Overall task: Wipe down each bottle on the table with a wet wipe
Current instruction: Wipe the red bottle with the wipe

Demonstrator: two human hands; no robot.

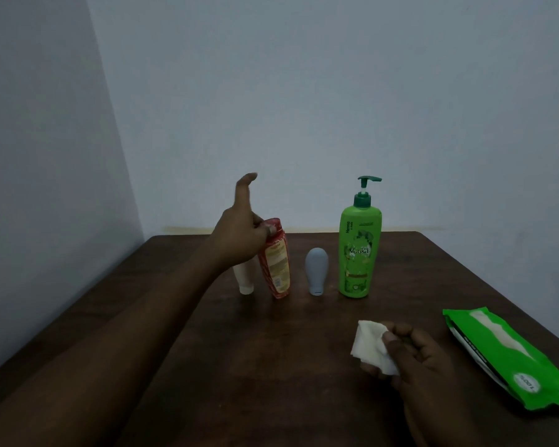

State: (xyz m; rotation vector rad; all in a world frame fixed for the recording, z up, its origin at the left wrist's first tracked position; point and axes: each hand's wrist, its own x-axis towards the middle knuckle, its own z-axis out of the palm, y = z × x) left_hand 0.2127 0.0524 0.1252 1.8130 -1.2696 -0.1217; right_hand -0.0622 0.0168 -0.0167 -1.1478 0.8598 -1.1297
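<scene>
Left grip point(239, 233), arm extended from the near-left corner of the desk point(207, 350) toward its far edge, pinching the cap end of the red bottle point(276, 269), forefinger raised straight and clear of it. White tube point(244, 280), cap down, partly hidden behind that grip, just beside the red bottle; contact between the two impossible to tell. Red bottle tilted, top leaning left, base down on the desk. Grey bottle point(317, 271), upright on its cap, mid-row, apart from both neighbours. Green pump bottle point(359, 253), upright, tallest of the row, at its right end, nearest the far edge. Wet wipe point(370, 346), white and crumpled, over the near half of the desk, right of centre, held between thumb and curled fingers of the right grip point(433, 359). Green wipes pack point(510, 356), lying flat along the right edge, flap side up, near the right grip but not touching it, well apart from the bottles.
</scene>
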